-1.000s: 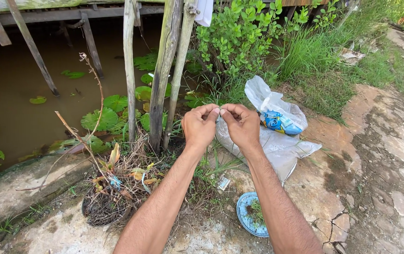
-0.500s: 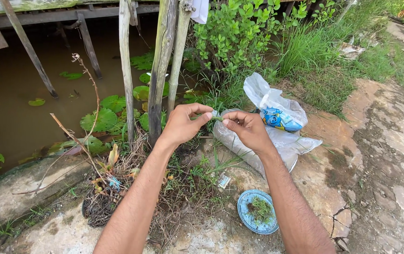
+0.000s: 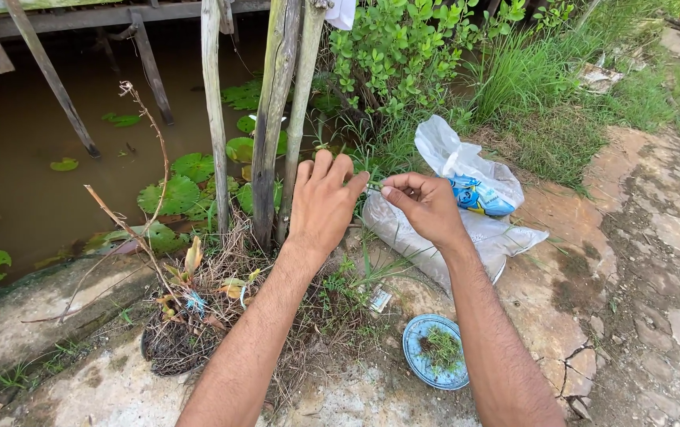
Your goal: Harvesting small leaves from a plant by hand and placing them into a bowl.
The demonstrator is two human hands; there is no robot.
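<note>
Cracked concrete bank — brown pond beside.

— What lies around here?
— Brown pond water with lily pads, wooden posts rising from it.
— And the ground?
— Cracked concrete path, grass and a leafy shrub, in daylight.

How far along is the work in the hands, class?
Done: a plastic bag lies open on the ground, and a blue lid holds some green matter. In hand: the left hand and right hand pinch something tiny between the fingertips. Left: cannot tell.
</note>
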